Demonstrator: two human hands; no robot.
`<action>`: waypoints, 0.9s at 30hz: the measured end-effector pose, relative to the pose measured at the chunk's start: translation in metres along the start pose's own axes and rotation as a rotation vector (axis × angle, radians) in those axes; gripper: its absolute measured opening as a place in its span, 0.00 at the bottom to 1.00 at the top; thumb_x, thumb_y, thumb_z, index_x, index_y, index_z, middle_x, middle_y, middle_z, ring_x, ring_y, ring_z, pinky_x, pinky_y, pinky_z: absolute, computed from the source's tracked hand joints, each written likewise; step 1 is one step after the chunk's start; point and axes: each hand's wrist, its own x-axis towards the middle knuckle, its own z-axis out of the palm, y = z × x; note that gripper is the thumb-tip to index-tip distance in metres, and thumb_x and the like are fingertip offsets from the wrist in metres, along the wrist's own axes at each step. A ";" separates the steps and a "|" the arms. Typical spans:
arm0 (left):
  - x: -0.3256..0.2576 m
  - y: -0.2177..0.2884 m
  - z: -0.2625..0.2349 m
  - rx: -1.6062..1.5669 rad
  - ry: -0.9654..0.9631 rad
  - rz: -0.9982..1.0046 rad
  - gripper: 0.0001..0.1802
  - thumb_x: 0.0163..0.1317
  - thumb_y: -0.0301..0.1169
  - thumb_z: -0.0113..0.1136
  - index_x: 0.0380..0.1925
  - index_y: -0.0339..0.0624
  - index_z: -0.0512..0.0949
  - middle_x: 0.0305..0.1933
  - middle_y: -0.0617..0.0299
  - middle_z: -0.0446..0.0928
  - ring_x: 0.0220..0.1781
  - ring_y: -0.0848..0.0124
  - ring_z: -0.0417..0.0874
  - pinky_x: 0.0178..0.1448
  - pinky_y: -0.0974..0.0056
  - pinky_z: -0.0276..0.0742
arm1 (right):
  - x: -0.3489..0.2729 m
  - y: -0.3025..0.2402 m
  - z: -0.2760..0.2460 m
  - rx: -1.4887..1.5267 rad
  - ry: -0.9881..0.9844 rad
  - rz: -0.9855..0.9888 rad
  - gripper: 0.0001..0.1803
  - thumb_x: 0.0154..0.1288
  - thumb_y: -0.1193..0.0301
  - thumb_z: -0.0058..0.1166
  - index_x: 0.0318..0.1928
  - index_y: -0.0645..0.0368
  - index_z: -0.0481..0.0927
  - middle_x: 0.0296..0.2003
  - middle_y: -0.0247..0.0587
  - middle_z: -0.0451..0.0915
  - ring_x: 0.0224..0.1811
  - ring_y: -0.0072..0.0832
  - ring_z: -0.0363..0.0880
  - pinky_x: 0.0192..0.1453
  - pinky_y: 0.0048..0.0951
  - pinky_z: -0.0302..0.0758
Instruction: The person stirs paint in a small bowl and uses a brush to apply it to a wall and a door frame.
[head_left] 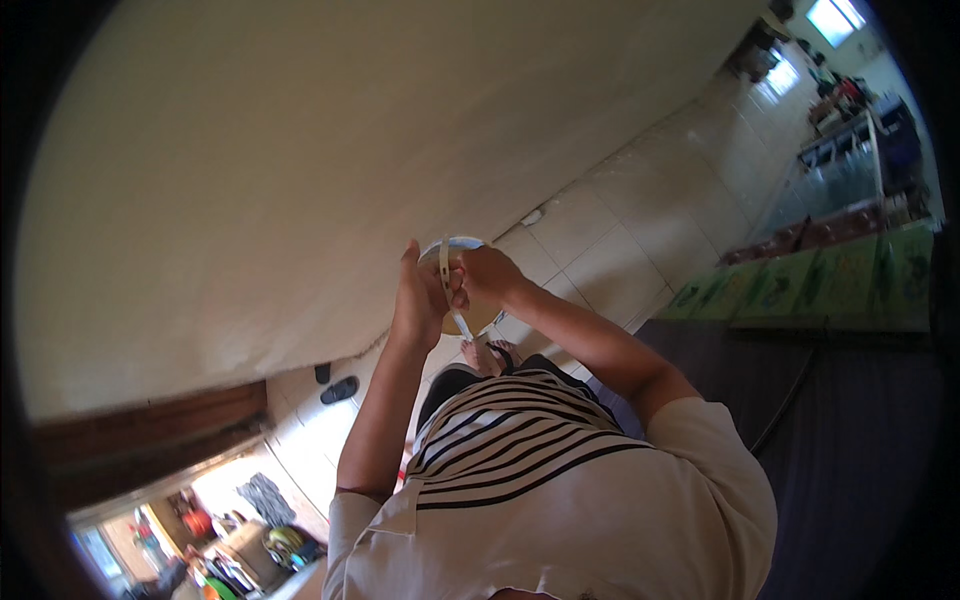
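In front of my body a narrow pale strip (446,262) hangs bent, with small dark marks along it. My left hand (418,305) is beside it, thumb pointing up and fingers curled in around the strip. My right hand (488,274) is closed in a fist against the strip from the other side, its fingertips partly hidden. Below both hands is a round tan thing (474,316) with a bluish-white rim, perhaps a bucket or tub; my hands cover part of it, and I cannot tell what it holds.
A plain wall (250,200) rises close ahead on the left. Dark slippers (340,389) lie on the tiled floor (612,255) by it. To my right is a dark-covered surface (845,430) with a green patterned edge (800,290). Cluttered household items (240,550) stand at lower left.
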 end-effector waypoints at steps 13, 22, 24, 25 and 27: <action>0.007 0.011 0.003 0.030 -0.239 -0.057 0.36 0.70 0.63 0.29 0.35 0.39 0.73 0.26 0.63 0.70 0.27 0.68 0.70 0.38 0.62 0.67 | -0.037 -0.044 -0.025 1.097 0.115 0.348 0.08 0.67 0.73 0.45 0.36 0.60 0.77 0.24 0.38 0.76 0.23 0.29 0.76 0.28 0.31 0.71; 0.019 0.002 -0.012 -0.013 -0.363 -0.089 0.34 0.73 0.61 0.31 0.37 0.36 0.68 0.22 0.58 0.71 0.23 0.64 0.72 0.34 0.60 0.71 | -0.056 -0.028 -0.001 0.093 0.323 0.160 0.09 0.63 0.70 0.50 0.27 0.58 0.78 0.23 0.35 0.81 0.26 0.28 0.82 0.34 0.31 0.76; 0.019 0.005 -0.013 0.030 -0.331 -0.113 0.34 0.72 0.61 0.31 0.39 0.36 0.68 0.23 0.58 0.71 0.24 0.64 0.72 0.34 0.60 0.71 | -0.059 -0.031 0.007 -0.041 0.444 0.229 0.06 0.60 0.70 0.53 0.27 0.57 0.80 0.24 0.37 0.84 0.29 0.31 0.85 0.36 0.32 0.78; 0.020 0.005 -0.012 0.049 -0.326 -0.127 0.35 0.72 0.62 0.31 0.38 0.37 0.69 0.24 0.58 0.71 0.25 0.63 0.72 0.36 0.60 0.70 | -0.061 -0.029 0.010 -0.045 0.485 0.222 0.06 0.59 0.70 0.54 0.28 0.57 0.81 0.25 0.37 0.84 0.29 0.32 0.85 0.37 0.33 0.78; 0.025 0.010 -0.009 0.069 -0.324 -0.129 0.35 0.71 0.62 0.31 0.38 0.37 0.70 0.25 0.58 0.72 0.26 0.63 0.72 0.37 0.60 0.70 | -0.062 -0.022 0.005 0.029 0.476 0.236 0.05 0.56 0.69 0.59 0.30 0.57 0.83 0.26 0.37 0.85 0.31 0.32 0.85 0.39 0.34 0.79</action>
